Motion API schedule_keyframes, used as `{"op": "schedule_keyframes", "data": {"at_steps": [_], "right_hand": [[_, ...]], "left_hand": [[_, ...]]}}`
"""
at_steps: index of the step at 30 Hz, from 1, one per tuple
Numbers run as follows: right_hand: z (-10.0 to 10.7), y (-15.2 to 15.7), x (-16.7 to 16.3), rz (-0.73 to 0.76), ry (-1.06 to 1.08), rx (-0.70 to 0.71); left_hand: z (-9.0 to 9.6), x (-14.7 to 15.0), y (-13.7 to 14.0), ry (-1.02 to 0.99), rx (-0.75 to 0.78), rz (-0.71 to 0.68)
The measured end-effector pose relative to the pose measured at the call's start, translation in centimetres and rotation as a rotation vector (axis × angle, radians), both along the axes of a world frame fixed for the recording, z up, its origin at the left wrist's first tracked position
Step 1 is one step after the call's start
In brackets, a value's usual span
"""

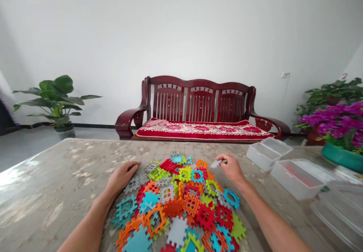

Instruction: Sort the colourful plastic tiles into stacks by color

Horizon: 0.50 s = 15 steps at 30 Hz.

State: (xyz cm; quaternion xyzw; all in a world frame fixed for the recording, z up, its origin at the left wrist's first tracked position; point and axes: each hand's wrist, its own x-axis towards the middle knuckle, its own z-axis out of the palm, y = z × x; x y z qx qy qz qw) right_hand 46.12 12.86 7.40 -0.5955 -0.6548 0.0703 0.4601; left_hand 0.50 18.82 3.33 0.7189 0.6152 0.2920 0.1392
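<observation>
A large heap of plastic interlocking panels in red, orange, lime, blue and grey lies on the table. Among them are a plain grey square panel (177,231), an orange window panel (192,204) and a blue ring-shaped panel (231,198). My right hand (229,166) is just beyond the heap's far right side, thumb and fingers pinched on a small light grey panel (216,164). To the left of the heap, my left hand (122,175) rests on the tabletop with its fingers loosely stretched out, close to some grey panels (132,185), and holds nothing.
The table (51,191) has a patterned cover. At its right stand translucent plastic boxes (297,184), one with something red inside, clear lids (340,210) and a teal pot (342,156) of purple flowers. Beyond are a wooden bench (200,104) and a potted plant (64,131).
</observation>
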Motion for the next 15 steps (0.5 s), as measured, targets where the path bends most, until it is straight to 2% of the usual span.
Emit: {"op": "schedule_keyframes", "data": {"at_steps": [4,7,11,15], "right_hand": [[-3.7,-1.6,4.1,-0.050,0.057,-0.106],[-5.1,-2.3,5.3,-0.112,0.106,-0.128],[-4.5,-3.1,5.4,-0.118,0.168,-0.198],[-3.3,-3.9,5.0,-0.031,0.035,-0.249]], "left_hand": [[-0.2,0.0,0.3,0.023,0.010,-0.001],[-0.4,-0.1,0.5,0.013,0.023,-0.014],[-0.7,-0.4,0.8,0.001,0.020,-0.012],[-0.9,-0.7,1.0,0.005,0.011,-0.012]]}}
